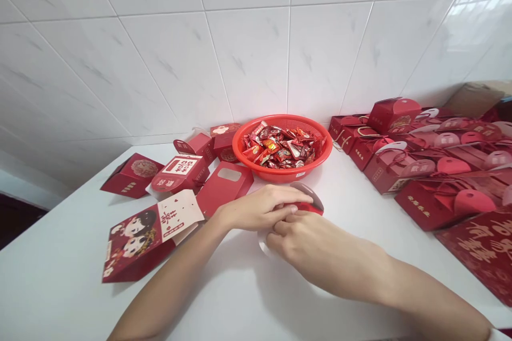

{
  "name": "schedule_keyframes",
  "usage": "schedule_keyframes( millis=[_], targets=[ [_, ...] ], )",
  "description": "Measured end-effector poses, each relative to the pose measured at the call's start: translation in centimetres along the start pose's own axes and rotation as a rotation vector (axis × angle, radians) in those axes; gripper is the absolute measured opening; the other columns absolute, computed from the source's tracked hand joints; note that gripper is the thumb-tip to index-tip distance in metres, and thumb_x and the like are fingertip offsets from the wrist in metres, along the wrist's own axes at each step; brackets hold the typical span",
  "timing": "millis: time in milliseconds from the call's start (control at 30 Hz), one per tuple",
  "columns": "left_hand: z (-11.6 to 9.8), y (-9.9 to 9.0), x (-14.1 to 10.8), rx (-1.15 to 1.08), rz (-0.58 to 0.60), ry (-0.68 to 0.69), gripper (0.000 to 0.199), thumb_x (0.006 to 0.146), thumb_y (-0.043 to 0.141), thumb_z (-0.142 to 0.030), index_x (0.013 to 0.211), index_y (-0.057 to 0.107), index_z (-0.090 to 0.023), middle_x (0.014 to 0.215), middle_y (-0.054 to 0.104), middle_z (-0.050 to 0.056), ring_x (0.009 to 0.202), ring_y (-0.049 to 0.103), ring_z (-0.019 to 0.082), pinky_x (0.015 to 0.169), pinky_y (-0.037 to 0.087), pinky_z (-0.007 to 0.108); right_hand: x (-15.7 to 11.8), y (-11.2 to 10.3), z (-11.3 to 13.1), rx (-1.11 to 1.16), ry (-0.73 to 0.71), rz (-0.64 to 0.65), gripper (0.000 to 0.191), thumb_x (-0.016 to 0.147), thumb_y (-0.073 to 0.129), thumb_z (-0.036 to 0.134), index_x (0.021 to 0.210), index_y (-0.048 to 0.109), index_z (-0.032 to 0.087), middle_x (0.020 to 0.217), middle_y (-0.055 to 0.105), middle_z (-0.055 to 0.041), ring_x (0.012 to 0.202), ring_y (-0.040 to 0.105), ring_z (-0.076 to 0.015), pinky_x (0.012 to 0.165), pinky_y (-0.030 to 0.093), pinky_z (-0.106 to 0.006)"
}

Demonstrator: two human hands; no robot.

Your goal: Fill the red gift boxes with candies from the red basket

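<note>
Just below frame center, the left hand (266,206), fingers nearly straight, and the right hand (320,248), fingers curled, meet over a red box (314,208); their exact grip is hidden.

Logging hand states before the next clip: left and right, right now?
Left hand: at a red box; whether it grips cannot be told.
Right hand: curled at the same box; grip hidden, cannot be told.
</note>
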State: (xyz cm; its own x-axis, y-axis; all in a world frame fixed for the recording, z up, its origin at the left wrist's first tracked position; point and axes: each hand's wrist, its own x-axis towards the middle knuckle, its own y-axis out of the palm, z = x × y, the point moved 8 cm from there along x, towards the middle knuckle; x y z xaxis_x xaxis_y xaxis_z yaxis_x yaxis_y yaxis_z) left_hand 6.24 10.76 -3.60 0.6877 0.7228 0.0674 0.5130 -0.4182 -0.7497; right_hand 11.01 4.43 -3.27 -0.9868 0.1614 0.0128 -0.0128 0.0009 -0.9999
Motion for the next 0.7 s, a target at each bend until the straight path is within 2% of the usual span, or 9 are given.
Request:
schedule_keyframes(
  millis=[133,233,300,400,500,600,700],
  targets=[
    [0.5,0.4,-0.1,0.076,0.023,-0.053,0.038,0.1,0.04,-0.023,0.132,0.06,-0.021,0.13,0.063,0.007,0.118,0.059,0.022,0.101,0.045,0.032,0.0,0.0,0.1,-0.028,-0.007,-0.006,0.024,0.073,0.051,-0.002,0.088,0.059,0.015,0.085,0.068,-0.0095,0.079,0.066,-0.0243,0.07,0.047,-0.035],
    [1.0,-0.4,-0.7,0.125,-0.036,-0.169,0.038,0.1,0.045,-0.035,0.132,0.06,-0.023,0.129,0.057,0.008,0.11,0.06,0.023,0.097,0.047,0.034,-0.1,0.2,0.4,-0.066,-0.015,-0.009,0.022,0.075,0.052,0.0,0.091,0.06,0.014,0.085,0.067,-0.0086,0.076,0.065,-0.0246,0.066,0.047,-0.036],
    [1.3,-1.0,-1.1,0.138,-0.065,-0.242,0.039,0.097,0.049,-0.042,0.131,0.06,-0.024,0.127,0.055,0.008,0.096,0.063,0.02,0.09,0.05,0.034,-0.3,0.2,0.4,-0.073,-0.001,-0.01,0.019,0.078,0.055,0.003,0.092,0.06,0.014,0.086,0.065,-0.0083,0.073,0.064,-0.0236,0.06,0.045,-0.034],
    [1.5,-2.2,-1.5,0.163,-0.125,-0.267,0.036,0.096,0.051,-0.04,0.125,0.064,-0.022,0.116,0.056,0.007,0.076,0.06,0.015,0.08,0.05,0.032,-0.7,-0.2,0.2,-0.091,0.055,-0.039,0.005,0.086,0.06,0.014,0.092,0.061,0.014,0.084,0.063,-0.0082,0.068,0.062,-0.0231,0.053,0.04,-0.033],
    [1.6,-3.9,-2.0,0.193,-0.216,-0.247,0.032,0.094,0.05,-0.029,0.12,0.066,-0.02,0.099,0.059,0.004,0.075,0.058,0.014,0.074,0.049,0.028,-1.2,-1.1,-1.0,-0.117,0.149,-0.081,0.012,0.091,0.063,0.025,0.095,0.063,0.014,0.083,0.062,-0.0087,0.067,0.061,-0.0237,0.053,0.039,-0.033],
    [1.7,-4.9,-2.5,0.23,-0.225,-0.23,0.033,0.09,0.047,-0.018,0.115,0.068,-0.02,0.088,0.061,0.003,0.073,0.057,0.014,0.066,0.045,0.025,-1.1,-1.4,-2.2,-0.115,0.181,-0.06,0.006,0.092,0.056,0.012,0.093,0.062,0.014,0.083,0.061,-0.0082,0.066,0.059,-0.0216,0.055,0.038,-0.031],
    [1.7,-5.0,-2.7,0.237,-0.202,-0.208,0.034,0.085,0.048,-0.012,0.11,0.07,-0.019,0.091,0.064,0.003,0.073,0.058,0.014,0.064,0.044,0.024,-0.2,-1.4,-3.1,0.024,0.15,-0.058,0.021,0.09,0.046,0.001,0.09,0.061,0.015,0.087,0.064,-0.0073,0.072,0.061,-0.0187,0.064,0.043,-0.029]
  ],
)
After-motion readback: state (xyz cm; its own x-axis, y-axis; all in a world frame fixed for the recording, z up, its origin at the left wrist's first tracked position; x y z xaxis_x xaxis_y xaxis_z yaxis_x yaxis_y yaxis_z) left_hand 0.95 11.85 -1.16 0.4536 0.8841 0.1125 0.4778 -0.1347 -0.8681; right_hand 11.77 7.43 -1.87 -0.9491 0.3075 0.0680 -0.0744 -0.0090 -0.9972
